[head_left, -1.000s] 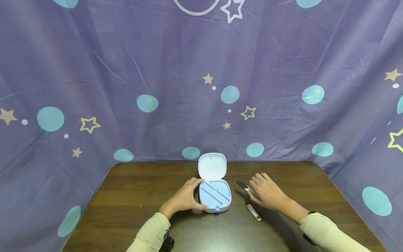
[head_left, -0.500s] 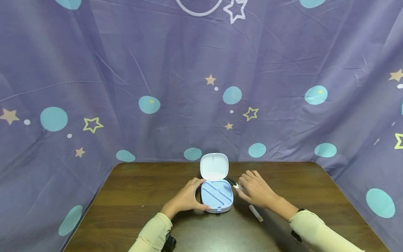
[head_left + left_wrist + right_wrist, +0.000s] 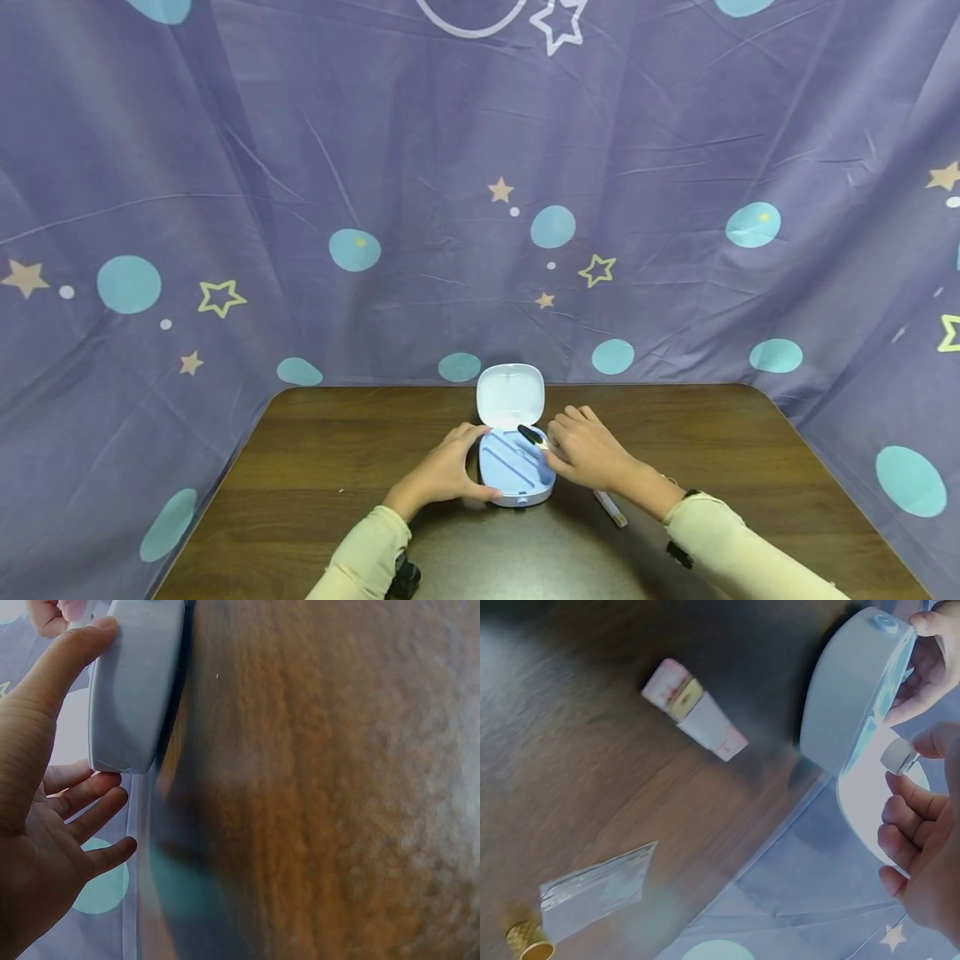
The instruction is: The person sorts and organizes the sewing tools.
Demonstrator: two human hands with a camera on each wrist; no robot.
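A light blue sewing-kit-like box (image 3: 501, 469) with moulded slots stands on the table, its white lid (image 3: 510, 397) raised at the back. My left hand (image 3: 441, 473) grips the box's left side, thumb at the front corner and fingers toward the back; in the left wrist view the thumb (image 3: 82, 641) lies against its edge. My right hand (image 3: 588, 450) pinches a small slim tool with a black end (image 3: 531, 434) and pale body, held over the right part of the box. Its exact kind cannot be told. The right wrist view shows its whitish end (image 3: 896, 756) between thumb and forefinger.
On the brown wooden table (image 3: 337, 442), a small white-and-pink strip with a gold band (image 3: 684, 699) lies right of the box, partly behind my right hand in the head view. A clear plastic packet (image 3: 600, 892) and a gold thimble (image 3: 531, 941) lie farther right. A purple curtain (image 3: 420, 317) hangs behind.
My right hand has moved left with the slim tool, from beside the box to over its right part. My left hand keeps its grip on the box.
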